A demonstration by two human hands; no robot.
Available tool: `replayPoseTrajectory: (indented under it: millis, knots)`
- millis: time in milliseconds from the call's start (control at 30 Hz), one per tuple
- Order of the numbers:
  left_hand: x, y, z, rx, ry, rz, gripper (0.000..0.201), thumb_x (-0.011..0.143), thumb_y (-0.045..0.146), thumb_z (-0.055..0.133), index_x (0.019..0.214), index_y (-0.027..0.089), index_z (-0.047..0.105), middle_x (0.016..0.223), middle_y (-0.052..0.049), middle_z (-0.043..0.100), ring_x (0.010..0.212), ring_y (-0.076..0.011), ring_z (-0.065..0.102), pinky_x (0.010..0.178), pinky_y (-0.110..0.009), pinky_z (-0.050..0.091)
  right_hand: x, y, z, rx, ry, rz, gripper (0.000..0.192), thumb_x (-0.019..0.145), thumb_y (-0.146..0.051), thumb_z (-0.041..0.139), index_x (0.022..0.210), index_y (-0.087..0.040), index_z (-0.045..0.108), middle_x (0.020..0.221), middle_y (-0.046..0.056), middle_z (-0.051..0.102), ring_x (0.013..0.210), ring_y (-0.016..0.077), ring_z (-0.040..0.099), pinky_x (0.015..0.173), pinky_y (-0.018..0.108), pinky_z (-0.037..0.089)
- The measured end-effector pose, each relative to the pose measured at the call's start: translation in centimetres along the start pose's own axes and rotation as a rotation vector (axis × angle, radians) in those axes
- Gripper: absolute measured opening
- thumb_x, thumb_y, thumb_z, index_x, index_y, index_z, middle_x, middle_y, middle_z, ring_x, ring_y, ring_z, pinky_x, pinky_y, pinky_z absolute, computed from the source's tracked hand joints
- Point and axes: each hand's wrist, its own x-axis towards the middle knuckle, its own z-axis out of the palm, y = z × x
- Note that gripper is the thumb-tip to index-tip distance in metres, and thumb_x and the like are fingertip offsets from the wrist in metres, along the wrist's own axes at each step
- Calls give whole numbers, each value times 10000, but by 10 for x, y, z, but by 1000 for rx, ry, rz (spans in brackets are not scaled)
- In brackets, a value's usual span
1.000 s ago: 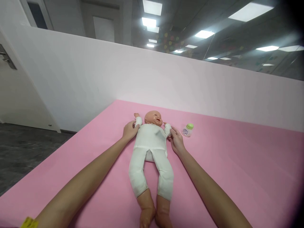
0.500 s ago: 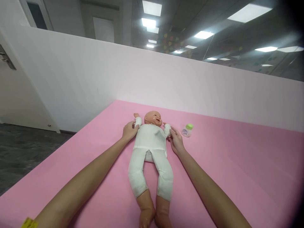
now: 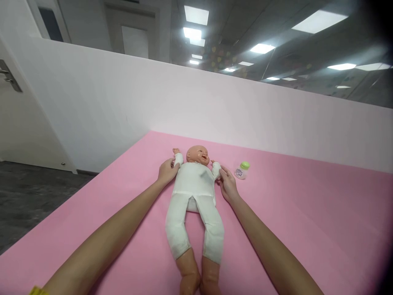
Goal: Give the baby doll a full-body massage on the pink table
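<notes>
Grips the doll (image 3: 195, 179) by both arms (image 3: 178, 159) with left hand (image 3: 167, 172) and right hand (image 3: 228, 184) lightly closed; looks underway, unfinished, with the bottle (image 3: 242, 171) right of the doll untouched.

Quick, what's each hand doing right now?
Left hand: closed, holding one doll arm.
Right hand: closed, holding the other doll arm.

I am touching matt, slightly creased cloth on the doll (image 3: 196, 188), whose head (image 3: 196, 153) and feet (image 3: 189, 275) are gleaming like smooth, hard plastic. The table (image 3: 291, 213) is showing a smooth, faintly satiny top, and the bottle (image 3: 240, 173) is looking like translucent plastic under a smooth plastic cap (image 3: 245, 165). Before me the wall (image 3: 215, 104) is looking smooth and matt, while the door handle (image 3: 11, 78) is giving off a dull metal sheen.
</notes>
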Motion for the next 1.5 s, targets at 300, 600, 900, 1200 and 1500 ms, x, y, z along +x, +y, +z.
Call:
replayPoseTrajectory:
  millis: [300,600,900,1200,1500]
  knots:
    - [-1,3,-2,2,-4,20,279,883,409,548,951,212,733,807,-40,695,713,-212,587,634,-314,372,0,0,1,17,-7,8,438,744,-371,814,1148,-226,725,689,-24,652,548,94,419,483,224,342]
    - [-3,7,-4,5,-4,32,240,865,382,531,760,204,652,726,-24,635,668,-193,542,610,-305,319,-1,-1,1,24,-5,8,451,731,-376,831,1144,-233,718,656,-42,615,554,103,433,488,229,344]
    - [-5,12,-7,18,-6,-11,304,863,398,526,630,206,559,615,-1,561,614,-171,501,593,-296,286,-1,1,0,29,61,7,634,707,-363,857,1273,-262,589,667,-73,593,553,99,480,482,216,386]
    - [-4,14,-9,81,11,-71,300,841,456,595,759,213,752,770,-56,751,883,-274,667,789,-346,424,-3,1,-1,13,0,-30,753,656,-383,918,1334,-260,613,765,-53,656,549,76,460,498,225,404]
    - [3,0,1,47,33,-57,235,866,361,626,1043,227,703,1153,-99,759,1077,-315,658,960,-431,408,-3,-1,-3,8,-86,-15,577,644,-343,908,1187,-270,728,995,10,755,602,86,484,558,251,425]
